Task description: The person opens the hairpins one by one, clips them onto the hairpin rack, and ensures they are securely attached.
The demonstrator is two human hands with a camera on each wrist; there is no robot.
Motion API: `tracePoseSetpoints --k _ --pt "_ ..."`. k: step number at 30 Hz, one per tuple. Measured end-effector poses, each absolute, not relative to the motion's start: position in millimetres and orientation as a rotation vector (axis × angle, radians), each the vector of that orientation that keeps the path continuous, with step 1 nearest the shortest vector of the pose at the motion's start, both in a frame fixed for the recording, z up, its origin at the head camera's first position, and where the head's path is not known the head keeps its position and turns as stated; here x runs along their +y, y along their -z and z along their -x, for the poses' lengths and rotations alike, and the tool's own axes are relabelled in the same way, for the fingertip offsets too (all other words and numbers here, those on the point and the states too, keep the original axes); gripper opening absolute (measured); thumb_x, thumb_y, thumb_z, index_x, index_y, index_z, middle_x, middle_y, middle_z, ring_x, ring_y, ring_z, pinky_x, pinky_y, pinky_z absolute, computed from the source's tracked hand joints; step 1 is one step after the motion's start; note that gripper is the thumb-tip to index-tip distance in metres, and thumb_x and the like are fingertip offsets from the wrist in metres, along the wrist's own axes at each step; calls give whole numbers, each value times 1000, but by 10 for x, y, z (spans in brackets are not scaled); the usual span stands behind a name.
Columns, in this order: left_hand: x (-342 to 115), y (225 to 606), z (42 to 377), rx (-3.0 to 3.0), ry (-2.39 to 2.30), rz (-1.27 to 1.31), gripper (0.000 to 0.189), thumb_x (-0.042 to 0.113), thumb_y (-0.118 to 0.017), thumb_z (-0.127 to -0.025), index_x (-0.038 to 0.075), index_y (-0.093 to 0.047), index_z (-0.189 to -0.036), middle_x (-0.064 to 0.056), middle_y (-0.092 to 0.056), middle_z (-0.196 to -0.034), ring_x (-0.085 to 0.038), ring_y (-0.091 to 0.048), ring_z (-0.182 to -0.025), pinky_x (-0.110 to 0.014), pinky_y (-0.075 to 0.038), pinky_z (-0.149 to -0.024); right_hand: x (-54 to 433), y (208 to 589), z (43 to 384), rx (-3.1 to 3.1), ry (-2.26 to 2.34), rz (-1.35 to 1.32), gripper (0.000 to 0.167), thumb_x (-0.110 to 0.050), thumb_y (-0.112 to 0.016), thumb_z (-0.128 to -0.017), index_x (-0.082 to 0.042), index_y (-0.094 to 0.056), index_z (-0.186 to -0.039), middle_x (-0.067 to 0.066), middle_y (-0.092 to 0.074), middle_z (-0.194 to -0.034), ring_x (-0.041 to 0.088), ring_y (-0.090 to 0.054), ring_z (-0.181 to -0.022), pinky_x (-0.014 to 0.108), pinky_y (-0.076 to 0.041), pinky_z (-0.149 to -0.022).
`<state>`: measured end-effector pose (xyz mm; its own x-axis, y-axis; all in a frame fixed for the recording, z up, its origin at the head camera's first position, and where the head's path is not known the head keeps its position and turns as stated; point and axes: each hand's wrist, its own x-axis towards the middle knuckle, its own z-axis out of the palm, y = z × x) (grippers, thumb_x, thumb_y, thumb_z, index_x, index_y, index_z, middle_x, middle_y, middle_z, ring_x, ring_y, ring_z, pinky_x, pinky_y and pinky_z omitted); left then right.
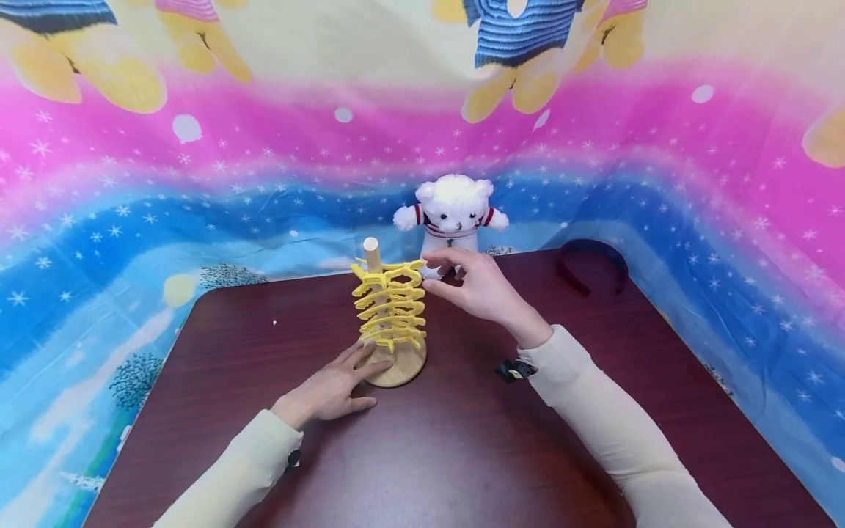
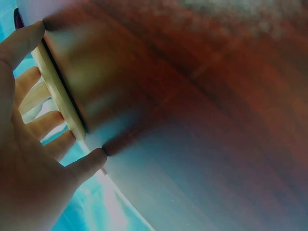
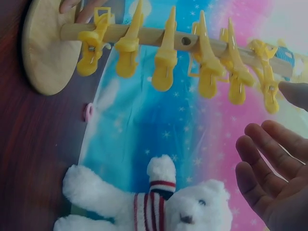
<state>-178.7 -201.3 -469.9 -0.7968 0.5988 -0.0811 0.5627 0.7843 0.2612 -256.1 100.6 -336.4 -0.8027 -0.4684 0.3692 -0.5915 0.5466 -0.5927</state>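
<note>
A wooden post (image 1: pixel 372 254) stands upright on a round wooden base (image 1: pixel 396 372) on the table. Several yellow plastic clips (image 3: pixel 166 67) are fixed along it, one above another. My left hand (image 1: pixel 328 389) rests at the base's front left, fingers spread, two of them over the wood. Beside the topmost clip (image 3: pixel 270 91) is my right hand (image 1: pixel 475 284). Its thumb (image 3: pixel 294 94) reaches right to the end of that clip, while the other fingers (image 3: pixel 260 159) are loosely bent and apart from it, with nothing in the palm.
A white teddy bear (image 1: pixel 455 198) in a striped top sits at the table's back edge, just behind my right hand. Farther right lies a dark red headband (image 1: pixel 597 257). The brown table (image 1: pixel 264 367) meets a printed cloth backdrop (image 1: pixel 297 205) behind and at both sides.
</note>
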Motion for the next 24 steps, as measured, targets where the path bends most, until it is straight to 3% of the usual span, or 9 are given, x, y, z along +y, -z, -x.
tracePoseSetpoints --k 10,16,24 --pt "-2096 4675 1745 2924 -348 -1003 63 38 -70 -92 19 -49 -148 -17 -39 -158 -39 -35 -147 -53 -40 -112 1220 3519 2611 -2679 -1062 -832 39 -33 -67 -96 -20 -65 -132 4 -71 -114 19 -66 -99 43 -56 -85" --pt "-2158 4610 1722 2977 -320 -959 62 38 -71 -92 12 -53 -145 -16 -49 -151 -40 -42 -142 -56 -42 -109 1330 3580 2638 -2715 -976 -784 39 -32 -64 -98 -17 -64 -133 6 -69 -124 21 -67 -99 43 -56 -86" --pt "-2314 4478 1701 3063 -256 -845 61 39 -70 -92 6 -56 -141 -14 -56 -145 -37 -50 -137 -54 -45 -107 1478 3618 2679 -2746 -756 -730 41 -32 -63 -98 -14 -62 -136 10 -63 -138 30 -58 -127 52 -45 -108"
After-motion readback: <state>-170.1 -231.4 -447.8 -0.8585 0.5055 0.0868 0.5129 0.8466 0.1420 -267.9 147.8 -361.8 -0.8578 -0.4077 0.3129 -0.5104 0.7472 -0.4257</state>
